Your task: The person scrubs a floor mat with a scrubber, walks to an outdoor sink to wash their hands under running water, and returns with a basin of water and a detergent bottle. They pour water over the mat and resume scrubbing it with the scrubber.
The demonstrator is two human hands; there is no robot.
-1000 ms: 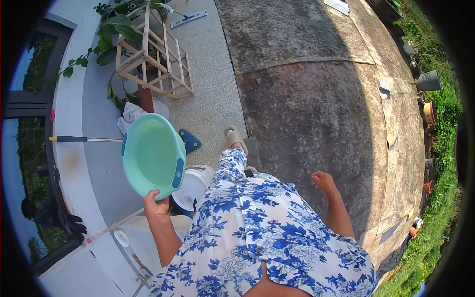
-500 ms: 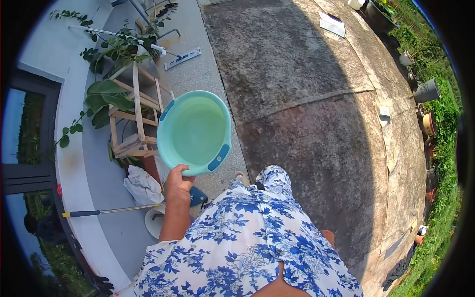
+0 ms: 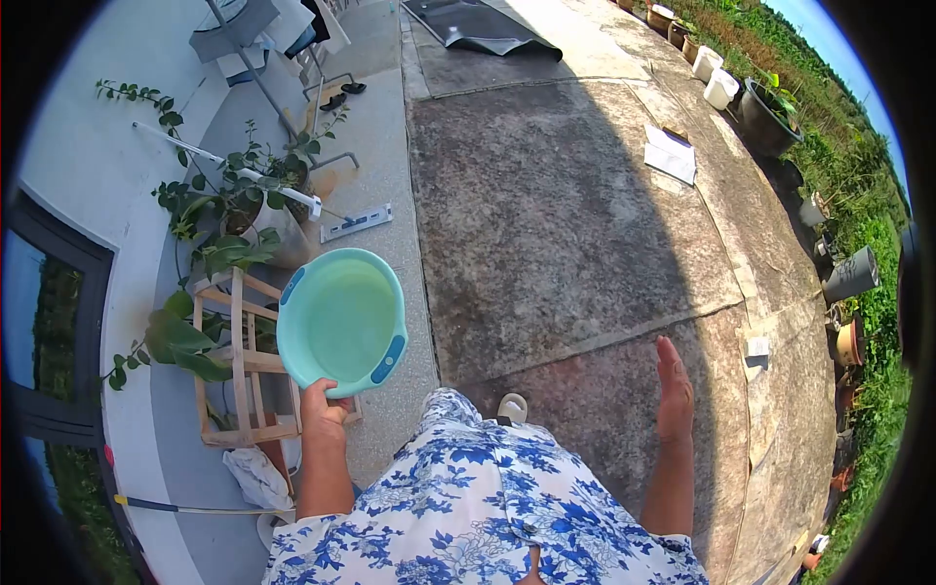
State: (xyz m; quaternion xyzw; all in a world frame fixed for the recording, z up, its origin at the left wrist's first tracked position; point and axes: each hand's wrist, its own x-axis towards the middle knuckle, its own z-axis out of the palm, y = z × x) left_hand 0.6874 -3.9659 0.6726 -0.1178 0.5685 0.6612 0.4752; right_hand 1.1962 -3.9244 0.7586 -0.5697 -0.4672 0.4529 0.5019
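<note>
One teal basin (image 3: pixel 341 317) was out in front, to person's left, above pale paved strip (image 3: pixel 398 292); two blue grips showed on rim. Left hand (image 3: pixel 324 405) pinched basin's near rim. Right hand (image 3: pixel 675 390) was free, fingers straight, above dark ground (image 3: pixel 565 400). One wooden frame (image 3: pixel 238 351) stood left of basin. Farther ahead: one flat mop head (image 3: pixel 356 222), two black slippers (image 3: pixel 333 102). Two white containers (image 3: pixel 721 90) stood near greenery (image 3: pixel 829 127).
</note>
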